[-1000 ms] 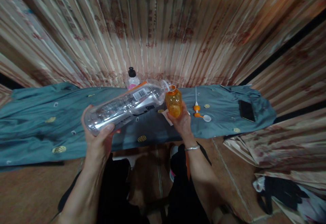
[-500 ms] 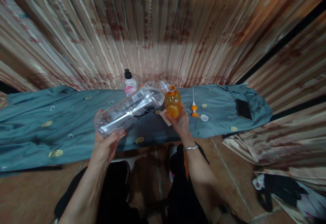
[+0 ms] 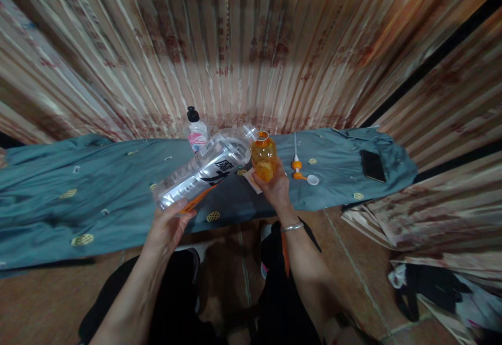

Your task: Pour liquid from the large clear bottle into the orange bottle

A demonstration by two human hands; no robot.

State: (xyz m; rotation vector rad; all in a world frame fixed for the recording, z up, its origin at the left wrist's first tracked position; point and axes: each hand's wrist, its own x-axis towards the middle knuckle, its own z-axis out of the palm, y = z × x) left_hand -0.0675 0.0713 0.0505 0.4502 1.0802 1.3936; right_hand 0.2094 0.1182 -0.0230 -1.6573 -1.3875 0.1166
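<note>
My left hand point(image 3: 172, 225) is closed round the base of a large clear plastic bottle point(image 3: 200, 175) with a silver, black and orange label. The bottle is tilted, its neck up and to the right, close by the mouth of a small orange bottle point(image 3: 264, 154). That orange bottle is see-through, open at the top and held upright in my right hand point(image 3: 276, 185). Whether liquid passes between the two mouths I cannot tell. Right of it on the cloth lies an orange pump top point(image 3: 297, 165) with a pale tube, beside a small white cap point(image 3: 312, 180).
A bottle with a black cap and pink label point(image 3: 197, 133) stands behind the large bottle. On the right of the green cloth point(image 3: 129, 198) lies a black phone point(image 3: 372, 166). Patterned curtains point(image 3: 251, 47) hang behind. A dark bag point(image 3: 435, 290) sits at lower right.
The large bottle has rolled in my left hand, so more of its silver and orange label shows. It stays tilted by the orange bottle. The view has shifted slightly.
</note>
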